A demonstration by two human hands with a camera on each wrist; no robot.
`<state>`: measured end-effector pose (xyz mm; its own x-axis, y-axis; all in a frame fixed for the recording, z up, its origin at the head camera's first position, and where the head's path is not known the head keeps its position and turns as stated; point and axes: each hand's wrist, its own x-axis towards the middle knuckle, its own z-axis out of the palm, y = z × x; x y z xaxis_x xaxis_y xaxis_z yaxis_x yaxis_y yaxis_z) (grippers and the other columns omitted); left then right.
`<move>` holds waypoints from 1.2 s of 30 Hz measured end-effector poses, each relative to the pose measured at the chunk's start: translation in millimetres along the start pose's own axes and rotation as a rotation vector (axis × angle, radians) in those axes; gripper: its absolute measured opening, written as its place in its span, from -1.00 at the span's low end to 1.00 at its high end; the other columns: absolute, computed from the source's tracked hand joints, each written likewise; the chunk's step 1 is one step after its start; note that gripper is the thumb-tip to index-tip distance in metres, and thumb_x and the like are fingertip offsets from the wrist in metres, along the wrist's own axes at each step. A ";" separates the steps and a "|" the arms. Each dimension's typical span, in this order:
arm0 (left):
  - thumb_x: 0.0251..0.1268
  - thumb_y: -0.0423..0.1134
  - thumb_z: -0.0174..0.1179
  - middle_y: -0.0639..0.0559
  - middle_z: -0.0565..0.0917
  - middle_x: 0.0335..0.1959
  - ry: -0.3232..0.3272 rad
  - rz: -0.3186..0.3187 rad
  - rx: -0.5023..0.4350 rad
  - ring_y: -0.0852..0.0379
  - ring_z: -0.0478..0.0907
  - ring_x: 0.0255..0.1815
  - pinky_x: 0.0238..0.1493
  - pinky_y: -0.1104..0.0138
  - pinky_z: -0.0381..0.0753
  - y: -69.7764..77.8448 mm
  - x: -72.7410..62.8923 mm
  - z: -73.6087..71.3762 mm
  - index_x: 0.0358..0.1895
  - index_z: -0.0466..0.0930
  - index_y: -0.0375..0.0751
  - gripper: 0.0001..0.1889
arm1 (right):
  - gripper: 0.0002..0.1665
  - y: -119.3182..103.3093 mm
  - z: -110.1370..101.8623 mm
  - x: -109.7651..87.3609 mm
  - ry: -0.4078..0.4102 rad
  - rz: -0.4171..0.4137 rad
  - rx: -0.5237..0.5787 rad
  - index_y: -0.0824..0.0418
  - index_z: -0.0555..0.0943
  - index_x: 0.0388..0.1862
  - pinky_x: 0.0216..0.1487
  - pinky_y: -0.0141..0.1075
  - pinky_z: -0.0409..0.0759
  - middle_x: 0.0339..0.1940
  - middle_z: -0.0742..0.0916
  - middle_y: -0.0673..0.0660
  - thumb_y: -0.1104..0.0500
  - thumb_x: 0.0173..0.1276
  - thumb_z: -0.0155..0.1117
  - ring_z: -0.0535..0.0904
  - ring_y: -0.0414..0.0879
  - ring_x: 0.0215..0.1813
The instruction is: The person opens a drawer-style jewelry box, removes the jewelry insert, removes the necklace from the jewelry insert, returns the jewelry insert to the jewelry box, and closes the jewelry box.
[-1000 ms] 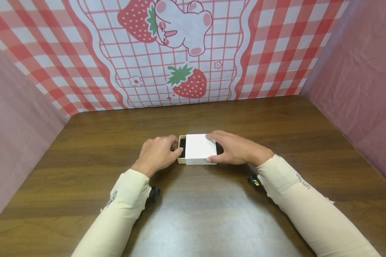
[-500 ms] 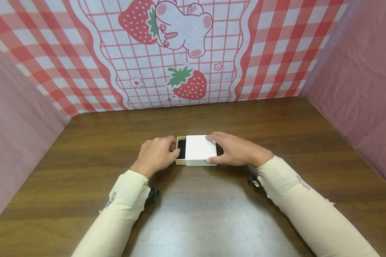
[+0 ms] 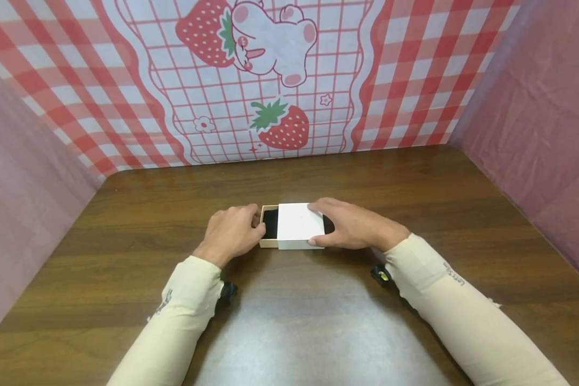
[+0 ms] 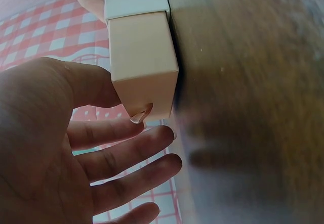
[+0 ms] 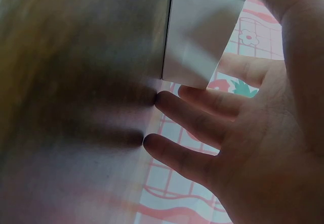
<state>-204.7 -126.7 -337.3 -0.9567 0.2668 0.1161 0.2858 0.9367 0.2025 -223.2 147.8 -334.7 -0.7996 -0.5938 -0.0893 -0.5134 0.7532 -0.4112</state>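
A small slide-out box lies on the brown table, its white sleeve [image 3: 301, 222] over a tan drawer [image 3: 269, 243]. The drawer sticks out to the left and shows a black lining [image 3: 271, 223]. At the drawer's left end, my left hand [image 3: 232, 231] pinches it with thumb and forefinger. A small ribbon pull [image 4: 142, 114] shows on that end in the left wrist view, beside the forefinger tip. My right hand [image 3: 356, 224] grips the sleeve across its right end, thumb on the near side and fingers at the far side. The sleeve hides the rest of the drawer.
The wooden table [image 3: 289, 311] spreads around the box. Behind it hangs a red-and-white checked cloth [image 3: 289, 96] with strawberries, and pink cloth [image 3: 535, 118] hangs at both sides. A dark device [image 3: 229, 294] sits under each wrist.
My left hand has moved left with the drawer, which now sticks out farther and shows more black lining. My right hand and the sleeve have stayed in nearly the same spot.
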 end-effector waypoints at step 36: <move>0.29 -0.08 0.13 0.12 0.66 -0.30 -0.045 -0.047 -0.013 0.09 0.56 -0.29 -0.23 0.04 0.56 -10.7 0.4 -6.5 -0.11 0.63 -0.05 -0.78 | 0.07 -0.3 0.1 -0.6 0.008 -0.012 -0.005 0.12 0.22 0.58 0.40 0.06 0.32 0.52 0.35 0.14 -0.35 0.25 0.35 0.33 0.03 0.45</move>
<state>-207.8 -138.1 -333.1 -0.9705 0.2328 0.0625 0.2409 0.9454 0.2196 -222.5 147.9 -334.6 -0.7961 -0.6002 -0.0773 -0.5240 0.7477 -0.4079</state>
